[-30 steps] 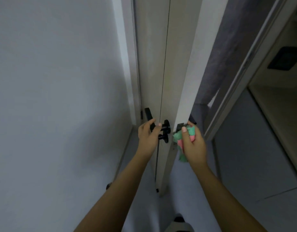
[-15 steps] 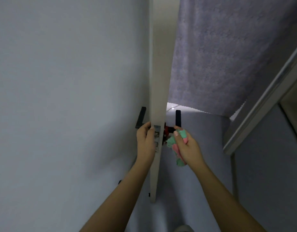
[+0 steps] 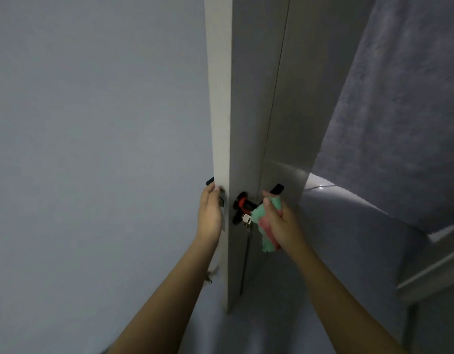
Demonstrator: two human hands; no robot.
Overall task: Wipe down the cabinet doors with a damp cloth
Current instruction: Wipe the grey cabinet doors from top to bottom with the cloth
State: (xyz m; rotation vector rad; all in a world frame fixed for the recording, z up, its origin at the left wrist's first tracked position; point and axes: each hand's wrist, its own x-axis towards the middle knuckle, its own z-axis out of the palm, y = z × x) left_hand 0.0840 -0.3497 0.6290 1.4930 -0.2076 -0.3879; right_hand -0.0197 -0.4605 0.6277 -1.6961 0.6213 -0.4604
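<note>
A tall white door stands edge-on before me, its inner face turned to the right. My left hand grips the door's edge at the latch plate, beside a black lever handle on the far side. My right hand holds a bunched green and pink cloth against the inner black lever handle. A key with a red-ringed black lock fitting sits just left of the cloth.
A plain grey wall fills the left. A textured grey wall lies to the right. A white frame or ledge juts in at the lower right. A small metal doorstop shows low beside the door.
The door has swung, so its inner face now shows to the right of its edge. My left hand stays at the edge and my right hand stays with the cloth at the inner handle.
</note>
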